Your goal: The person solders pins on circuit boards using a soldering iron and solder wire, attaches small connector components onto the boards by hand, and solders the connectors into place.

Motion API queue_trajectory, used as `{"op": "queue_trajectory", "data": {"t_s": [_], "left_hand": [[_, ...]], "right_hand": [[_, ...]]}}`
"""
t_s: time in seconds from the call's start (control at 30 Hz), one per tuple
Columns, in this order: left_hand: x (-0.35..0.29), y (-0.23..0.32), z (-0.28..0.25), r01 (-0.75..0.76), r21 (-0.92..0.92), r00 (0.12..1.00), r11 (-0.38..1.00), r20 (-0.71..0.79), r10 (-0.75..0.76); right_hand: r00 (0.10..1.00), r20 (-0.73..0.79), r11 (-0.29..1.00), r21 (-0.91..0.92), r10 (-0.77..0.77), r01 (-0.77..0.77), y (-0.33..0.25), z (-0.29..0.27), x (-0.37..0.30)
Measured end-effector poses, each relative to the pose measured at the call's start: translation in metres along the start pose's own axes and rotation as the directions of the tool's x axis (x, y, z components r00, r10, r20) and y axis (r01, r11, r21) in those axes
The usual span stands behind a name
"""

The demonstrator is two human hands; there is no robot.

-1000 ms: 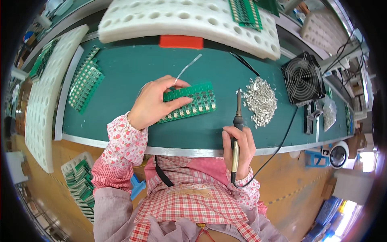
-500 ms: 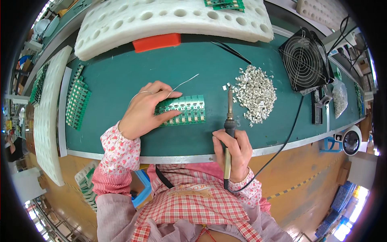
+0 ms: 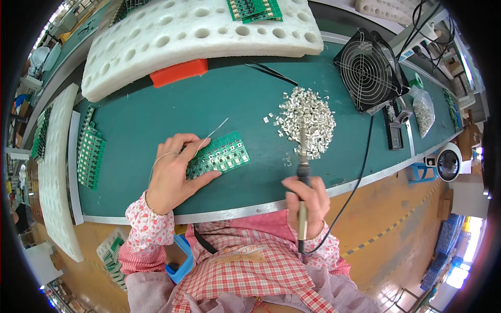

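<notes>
My left hand (image 3: 175, 169) rests at the left end of a green circuit board panel (image 3: 222, 154), its thumb along the near edge. Between its fingers runs a thin solder wire (image 3: 216, 130), the free end sticking up past the board. In my right hand (image 3: 308, 201) is a soldering iron (image 3: 303, 172), gripped by its handle and slightly blurred. The iron's metal tip points away from me, over the lower part of a pile of small silvery-white connectors (image 3: 313, 117). Whether the tip touches them I cannot tell. A few loose connectors (image 3: 267, 119) lie left of the pile.
A white foam block (image 3: 203, 39) with holes crosses the back, with boards (image 3: 255, 9) on it and a red box (image 3: 179, 73) at its front. Tweezers (image 3: 274, 74) lie behind the pile. A black fan (image 3: 368, 73) stands right; the iron's cord (image 3: 362, 180) loops below. Boards (image 3: 91, 156) lean left.
The view has shifted and turned slightly. The iron's tip has moved right, from beside the pile to over it. My left hand stays at the board with the wire.
</notes>
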State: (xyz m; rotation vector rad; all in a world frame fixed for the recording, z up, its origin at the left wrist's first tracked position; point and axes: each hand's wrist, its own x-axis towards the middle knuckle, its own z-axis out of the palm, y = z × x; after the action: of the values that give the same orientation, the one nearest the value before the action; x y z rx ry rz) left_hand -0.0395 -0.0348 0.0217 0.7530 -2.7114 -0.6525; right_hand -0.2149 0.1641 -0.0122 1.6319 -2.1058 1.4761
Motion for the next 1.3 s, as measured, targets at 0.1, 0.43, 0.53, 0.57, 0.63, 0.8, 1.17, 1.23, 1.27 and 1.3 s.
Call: {"op": "queue_trajectory", "data": {"t_s": [0.1, 0.43, 0.53, 0.57, 0.63, 0.8, 1.17, 1.23, 1.27, 1.3], "left_hand": [[0.005, 0.002, -0.01, 0.02, -0.066, 0.999, 0.998, -0.042, -0.022], [0.033, 0.008, 0.004, -0.006, -0.109, 1.0, 0.994, 0.016, 0.007], [0.034, 0.021, 0.009, -0.075, 0.073, 0.997, 0.995, -0.002, 0.075], [0.033, 0.025, 0.01, -0.088, 0.169, 0.996, 0.982, 0.013, 0.087], [0.034, 0.025, 0.016, -0.063, 0.154, 0.998, 0.986, 0.026, 0.059], [0.043, 0.022, 0.012, 0.067, 0.079, 0.986, 0.995, 0.145, -0.078], [0.043, -0.004, 0.009, 0.301, -0.448, 0.95, 0.842, 0.216, -0.225], [0.046, -0.01, 0.008, 0.291, -0.54, 0.954, 0.789, 0.221, -0.2], [0.048, -0.005, 0.006, 0.333, -0.709, 0.943, 0.621, 0.24, -0.231], [0.049, 0.001, 0.003, 0.35, -0.838, 0.931, 0.419, 0.262, -0.255]], "right_hand": [[0.996, -0.042, 0.995, -0.057, 0.08, -0.082, 0.007, -0.028, -0.016], [0.614, -0.605, 0.861, 0.339, 0.508, -0.378, 0.065, -0.118, -0.006], [0.581, -0.608, 0.84, 0.368, 0.541, -0.398, 0.087, -0.144, 0.006], [0.577, -0.622, 0.848, 0.36, 0.529, -0.39, 0.095, -0.15, 0.01], [0.58, -0.623, 0.85, 0.344, 0.525, -0.399, 0.112, -0.156, 0.017], [0.556, -0.601, 0.818, 0.413, 0.575, -0.4, 0.141, -0.162, 0.045], [0.466, -0.401, 0.552, 0.795, 0.788, -0.25, 0.139, -0.13, 0.037], [0.588, -0.46, 0.735, 0.542, 0.665, -0.408, 0.099, -0.102, 0.031], [0.671, -0.424, 0.793, 0.363, 0.608, -0.489, 0.081, -0.085, 0.029], [0.79, -0.317, 0.843, 0.322, 0.524, -0.43, 0.069, -0.065, 0.027]]}}
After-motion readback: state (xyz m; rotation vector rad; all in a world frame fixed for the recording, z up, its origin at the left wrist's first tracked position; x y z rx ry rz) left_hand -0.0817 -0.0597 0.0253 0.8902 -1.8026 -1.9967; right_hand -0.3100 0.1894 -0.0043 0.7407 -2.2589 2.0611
